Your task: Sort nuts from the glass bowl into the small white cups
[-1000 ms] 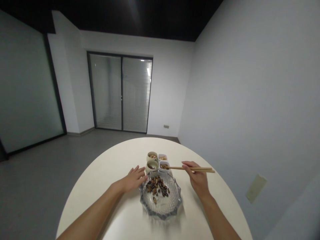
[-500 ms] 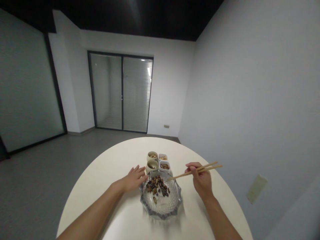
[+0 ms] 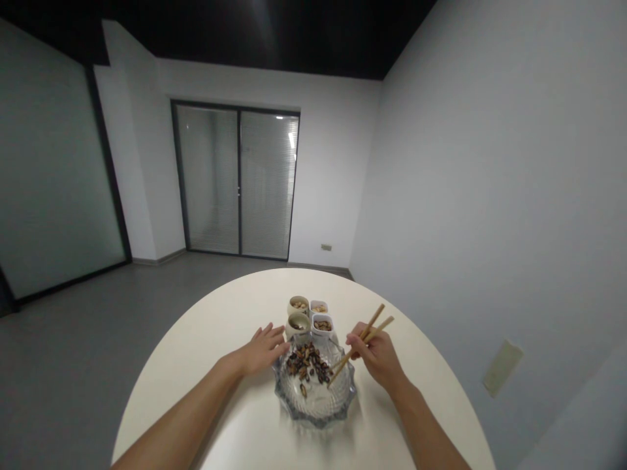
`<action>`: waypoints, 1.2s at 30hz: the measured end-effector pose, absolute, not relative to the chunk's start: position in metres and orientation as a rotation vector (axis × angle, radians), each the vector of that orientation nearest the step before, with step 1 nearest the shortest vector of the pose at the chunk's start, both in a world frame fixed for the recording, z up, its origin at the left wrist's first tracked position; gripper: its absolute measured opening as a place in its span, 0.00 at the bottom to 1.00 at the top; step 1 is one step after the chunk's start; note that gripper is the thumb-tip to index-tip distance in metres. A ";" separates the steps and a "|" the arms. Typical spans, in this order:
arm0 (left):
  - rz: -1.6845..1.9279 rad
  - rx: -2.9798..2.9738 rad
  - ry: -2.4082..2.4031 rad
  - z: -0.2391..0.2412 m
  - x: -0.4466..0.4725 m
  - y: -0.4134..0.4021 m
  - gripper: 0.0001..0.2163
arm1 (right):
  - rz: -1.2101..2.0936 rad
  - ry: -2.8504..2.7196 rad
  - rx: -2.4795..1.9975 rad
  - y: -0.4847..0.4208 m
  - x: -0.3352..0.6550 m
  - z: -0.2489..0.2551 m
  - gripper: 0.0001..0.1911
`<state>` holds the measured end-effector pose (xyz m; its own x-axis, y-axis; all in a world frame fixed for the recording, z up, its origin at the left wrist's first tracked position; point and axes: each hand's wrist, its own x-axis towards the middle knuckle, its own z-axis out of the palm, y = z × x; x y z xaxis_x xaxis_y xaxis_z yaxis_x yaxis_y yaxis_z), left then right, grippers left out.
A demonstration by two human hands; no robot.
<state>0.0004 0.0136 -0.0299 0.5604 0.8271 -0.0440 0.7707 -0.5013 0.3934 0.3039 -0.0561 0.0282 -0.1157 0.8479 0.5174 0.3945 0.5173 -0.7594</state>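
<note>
A clear scalloped glass bowl stands on the table with a heap of dark brown seeds or nuts toward its far left side. My left hand lies with fingers stretched at the bowl's left rim, holding nothing. Between the fingers of my right hand is a pair of wooden chopsticks. Their tips are down inside the bowl, at the right edge of the heap, slightly apart. I cannot tell whether they touch a piece. Just beyond the bowl is a greenish cup with a few pieces in it.
Next to the greenish cup is a white square cup with brown pieces. Behind them are a second round cup and another white cup, both with pale pieces. The round white table has a wall to its right.
My right hand has moved left and toward the bowl. The chopsticks have swung steeper, their tips going from the far right rim area down to the heap's right edge. My left hand stays put.
</note>
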 end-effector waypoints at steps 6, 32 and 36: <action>0.190 2.419 1.315 -0.028 0.002 0.013 0.28 | 0.439 -1.819 -1.027 -0.056 0.300 0.031 0.16; 0.202 2.426 1.314 -0.026 -0.002 0.010 0.28 | 0.306 -1.785 -1.033 -0.057 0.303 0.039 0.15; 0.191 2.428 1.314 -0.025 -0.001 0.011 0.28 | 0.302 -1.845 -1.012 -0.058 0.301 0.041 0.14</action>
<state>-0.0007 0.0108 -0.0249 0.5556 0.8295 -0.0568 0.7789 -0.4954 0.3845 0.3007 -0.0584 0.0409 -0.1807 0.7517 0.6343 0.5104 0.6229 -0.5929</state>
